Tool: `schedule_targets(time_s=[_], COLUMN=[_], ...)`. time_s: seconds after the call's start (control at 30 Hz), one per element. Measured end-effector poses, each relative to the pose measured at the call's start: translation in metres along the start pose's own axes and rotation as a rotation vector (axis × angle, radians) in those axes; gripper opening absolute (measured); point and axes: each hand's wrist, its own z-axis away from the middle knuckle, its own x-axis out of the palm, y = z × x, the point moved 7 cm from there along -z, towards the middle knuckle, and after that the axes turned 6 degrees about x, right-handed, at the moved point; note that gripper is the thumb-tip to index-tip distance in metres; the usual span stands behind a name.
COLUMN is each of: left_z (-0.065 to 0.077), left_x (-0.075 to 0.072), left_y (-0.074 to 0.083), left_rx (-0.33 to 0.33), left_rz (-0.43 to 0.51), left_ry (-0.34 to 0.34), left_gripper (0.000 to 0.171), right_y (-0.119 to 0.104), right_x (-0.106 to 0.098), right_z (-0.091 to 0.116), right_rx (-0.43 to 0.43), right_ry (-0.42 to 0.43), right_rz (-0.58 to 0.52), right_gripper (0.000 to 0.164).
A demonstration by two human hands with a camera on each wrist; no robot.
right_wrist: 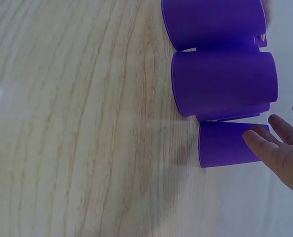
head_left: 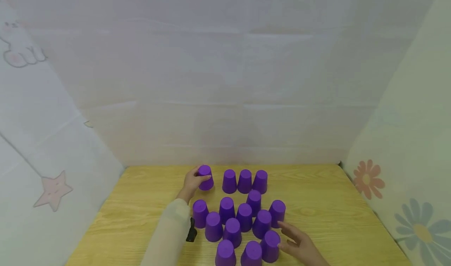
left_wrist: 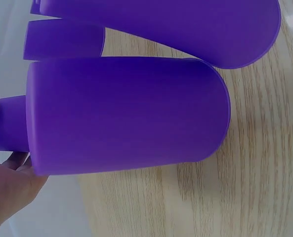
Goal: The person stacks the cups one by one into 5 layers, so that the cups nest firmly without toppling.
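At the far left of the group, my left hand (head_left: 192,182) grips an upside-down purple cup (head_left: 205,178), thumb across its near side. The left wrist view shows that hand (left_wrist: 13,187) around the held cup (left_wrist: 8,123), partly hidden behind a nearer purple cup (left_wrist: 131,113). My right hand (head_left: 299,244) holds nothing, its fingers spread beside the front right cup (head_left: 270,246) and just below another cup (head_left: 277,213). Seen from the right wrist, extended fingers of the right hand (right_wrist: 279,150) overlap a purple cup (right_wrist: 225,143).
Three inverted cups stand in a back row, the middle one (head_left: 244,181) close to both neighbours. Several more, including a front cup (head_left: 225,253), stand staggered nearer me on the wooden table (head_left: 317,203). A black object (head_left: 191,230) lies by my left sleeve. A pale cloth backdrop (head_left: 225,82) rises behind.
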Motion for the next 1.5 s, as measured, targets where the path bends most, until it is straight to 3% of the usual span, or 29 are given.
schedule_targets(time_s=[0.07,0.27,0.4,0.6,0.83,1.5], left_z=[0.001,0.000,-0.002,-0.004,-0.004,-0.005], left_x=[0.002,0.010,0.017,0.022,0.024,0.029], left_y=[-0.001,-0.006,-0.011,-0.014,-0.019,-0.029], left_rx=[-0.050,-0.096,-0.091,-0.081,-0.094,-0.088], left_rz=[-0.018,-0.040,-0.036,0.001,-0.032,-0.087], left_ry=[0.001,-0.014,-0.025,-0.010,-0.008,-0.013], left_gripper=[0.058,0.057,0.054,0.051,0.052,0.049], right_y=[0.000,0.008,0.012,0.008,0.005,0.022], right_x=[0.004,0.012,0.015,0.019,0.024,0.027], right_z=[0.000,-0.001,0.000,-0.001,-0.001,-0.009], right_rx=[-0.008,0.027,0.034,-0.029,-0.064,-0.048], right_ry=[-0.022,-0.095,-0.123,-0.143,-0.160,-0.071], right_rz=[-0.015,-0.102,-0.125,-0.130,-0.139,-0.097], right_gripper=[0.054,0.055,0.057,0.056,0.055,0.061])
